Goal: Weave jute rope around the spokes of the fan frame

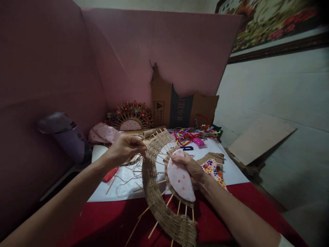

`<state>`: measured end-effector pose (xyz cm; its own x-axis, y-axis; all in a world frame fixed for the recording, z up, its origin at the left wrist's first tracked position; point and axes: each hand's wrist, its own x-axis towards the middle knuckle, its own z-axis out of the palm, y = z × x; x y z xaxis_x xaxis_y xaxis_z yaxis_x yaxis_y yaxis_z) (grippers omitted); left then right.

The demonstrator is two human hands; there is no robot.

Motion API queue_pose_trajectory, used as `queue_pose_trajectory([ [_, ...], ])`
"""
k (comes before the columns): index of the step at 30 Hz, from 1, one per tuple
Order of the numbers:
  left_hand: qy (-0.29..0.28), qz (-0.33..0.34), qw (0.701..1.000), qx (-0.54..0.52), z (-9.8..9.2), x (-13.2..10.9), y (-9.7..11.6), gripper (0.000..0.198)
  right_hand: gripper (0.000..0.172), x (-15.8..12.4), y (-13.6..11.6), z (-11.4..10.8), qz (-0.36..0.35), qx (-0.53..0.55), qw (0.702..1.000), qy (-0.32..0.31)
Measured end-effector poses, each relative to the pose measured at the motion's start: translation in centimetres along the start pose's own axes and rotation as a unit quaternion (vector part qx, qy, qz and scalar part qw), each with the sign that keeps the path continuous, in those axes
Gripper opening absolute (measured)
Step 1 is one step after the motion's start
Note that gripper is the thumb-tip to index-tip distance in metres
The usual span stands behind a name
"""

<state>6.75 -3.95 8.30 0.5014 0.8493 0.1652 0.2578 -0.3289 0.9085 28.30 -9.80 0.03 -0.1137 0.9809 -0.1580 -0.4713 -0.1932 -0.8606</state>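
Observation:
In my right hand [194,168] is a half-round woven fan [151,178], gripped at its fabric-covered centre [181,175], which is pale with coral dots. Thin wooden sticks radiate from this centre through a wide band of woven brown twine. The fan stands tilted over the table's front part. My left hand [128,147] is at the band's upper left edge, thumb and fingers pinched together. What the pinch holds is too small to make out. Loose thin cord [128,180] lies on the white sheet below.
Behind stands a finished-looking fan [131,123] with flowers, beside torn cardboard [161,103]. Colourful fuzzy stems [187,133] and a pink packet [199,142] lie at the back right. Flowered fabric [213,171] lies right, a purple container [68,137] left. White paper [236,171] covers part of the red cloth [102,223].

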Motion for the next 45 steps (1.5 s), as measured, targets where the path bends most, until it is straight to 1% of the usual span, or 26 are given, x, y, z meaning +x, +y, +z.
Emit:
queue_pose_trajectory([
  [5, 0.038, 0.025, 0.999, -0.017, -0.5, 1.1, -0.6, 0.004, 0.023, -0.2, 0.0, 0.1, 0.000, -0.008, 1.000, -0.005],
  [10, 0.063, 0.009, 0.998, -0.028, -0.4, 1.9, -0.4, 0.009, 0.024, -0.7, -0.2, 0.5, 0.007, -0.003, 1.000, -0.011],
  [12, 0.081, 0.018, 0.996, -0.034, -0.3, 2.0, -0.4, 0.011, 0.024, -0.8, -0.3, 0.6, 0.005, 0.003, 1.000, -0.016],
  [14, 0.102, 0.029, 0.993, -0.052, -0.1, 2.0, -0.6, 0.013, 0.023, -0.8, -0.3, 0.7, 0.004, 0.006, 1.000, -0.021],
  [17, 0.128, 0.024, 0.987, -0.091, 0.3, 2.1, -1.3, 0.017, 0.023, -0.8, -0.3, 0.7, 0.006, 0.007, 1.000, -0.025],
  [20, 0.140, 0.013, 0.978, -0.154, 0.6, 2.1, -2.3, 0.023, 0.023, -0.7, -0.3, 0.5, 0.004, 0.011, 1.000, -0.023],
  [23, 0.134, -0.015, 0.968, -0.213, 1.1, 2.0, -3.6, 0.028, 0.023, -0.7, -0.2, 0.5, 0.005, 0.014, 1.000, -0.020],
  [26, 0.121, -0.033, 0.965, -0.232, 1.7, 1.8, -4.4, 0.030, 0.024, -0.7, -0.1, 0.4, 0.001, 0.016, 1.000, -0.020],
  [30, 0.116, -0.055, 0.962, -0.240, 2.6, 1.4, -4.4, 0.033, 0.024, -0.7, 0.0, 0.4, -0.005, 0.015, 0.999, -0.032],
  [33, 0.117, -0.070, 0.960, -0.243, 2.9, 1.3, -4.1, 0.034, 0.023, -0.8, -0.1, 0.4, -0.005, 0.006, 0.999, -0.036],
  [37, 0.103, -0.098, 0.961, -0.237, 2.6, 1.6, -3.7, 0.031, 0.022, -0.8, -0.1, 0.4, -0.003, -0.002, 1.000, -0.029],
  [45, 0.044, -0.152, 0.962, -0.223, 1.0, 2.9, -2.7, 0.026, 0.023, -0.5, 0.0, 0.3, 0.011, -0.012, 0.999, -0.034],
])
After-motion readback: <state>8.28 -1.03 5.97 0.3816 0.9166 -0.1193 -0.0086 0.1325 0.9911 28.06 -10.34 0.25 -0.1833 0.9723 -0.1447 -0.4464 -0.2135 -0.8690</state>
